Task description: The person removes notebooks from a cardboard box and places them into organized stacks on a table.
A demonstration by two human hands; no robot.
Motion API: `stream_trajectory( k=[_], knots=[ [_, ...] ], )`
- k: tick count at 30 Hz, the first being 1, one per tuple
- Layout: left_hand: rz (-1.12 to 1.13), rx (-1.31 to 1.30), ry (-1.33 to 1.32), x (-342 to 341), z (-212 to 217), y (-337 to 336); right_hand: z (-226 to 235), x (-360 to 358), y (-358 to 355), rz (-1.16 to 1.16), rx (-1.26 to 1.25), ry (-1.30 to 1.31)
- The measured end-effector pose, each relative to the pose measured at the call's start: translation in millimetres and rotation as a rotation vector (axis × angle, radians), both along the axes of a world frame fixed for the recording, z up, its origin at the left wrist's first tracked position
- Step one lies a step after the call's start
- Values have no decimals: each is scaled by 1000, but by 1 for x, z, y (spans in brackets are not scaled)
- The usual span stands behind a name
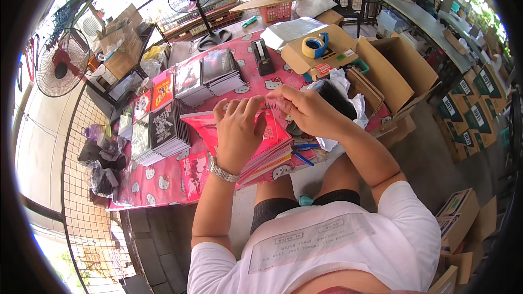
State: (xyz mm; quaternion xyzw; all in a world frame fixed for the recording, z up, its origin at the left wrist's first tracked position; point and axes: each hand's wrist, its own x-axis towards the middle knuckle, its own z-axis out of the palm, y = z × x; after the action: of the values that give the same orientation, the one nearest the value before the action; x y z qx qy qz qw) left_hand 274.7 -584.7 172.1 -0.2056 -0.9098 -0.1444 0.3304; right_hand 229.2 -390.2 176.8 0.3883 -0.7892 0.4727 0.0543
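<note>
A red-pink notebook lies on top of a stack of spiral-bound notebooks at the table's front edge. My left hand is closed over its upper left part, fingers bent along the far edge. My right hand pinches at the far right of that edge, where a dark spiral coil shows just below the fingertips. The fingers partly hide the coil. Blue-handled pliers lie right of the stack. A pink printed sheet rests on the tablecloth to the left.
Piles of black-covered notebooks and more notebooks stand left and beyond. A black stapler-like tool lies behind. Tape rolls sit on an opened cardboard box. A large open carton stands right, beside crumpled white paper.
</note>
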Motion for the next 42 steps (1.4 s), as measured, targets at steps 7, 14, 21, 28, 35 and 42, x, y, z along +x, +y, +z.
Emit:
stream_trajectory(
  k=[7,14,21,28,35,42],
  knots=[
    [10,-56,-90,4,1,-3,16,6,-3,-30,119,275],
    [-29,-27,-99,11,7,-4,9,-1,-7,38,70,252],
    [-72,2,-139,14,5,-14,-149,-119,-14,-116,-133,-647],
    [66,10,-90,14,0,-33,-268,-99,0,-354,631,118],
    [-36,131,-112,5,-3,-25,6,-70,11,643,-366,-741],
    [-87,44,-98,-8,-4,-8,15,-66,26,976,-470,-824]
  ],
)
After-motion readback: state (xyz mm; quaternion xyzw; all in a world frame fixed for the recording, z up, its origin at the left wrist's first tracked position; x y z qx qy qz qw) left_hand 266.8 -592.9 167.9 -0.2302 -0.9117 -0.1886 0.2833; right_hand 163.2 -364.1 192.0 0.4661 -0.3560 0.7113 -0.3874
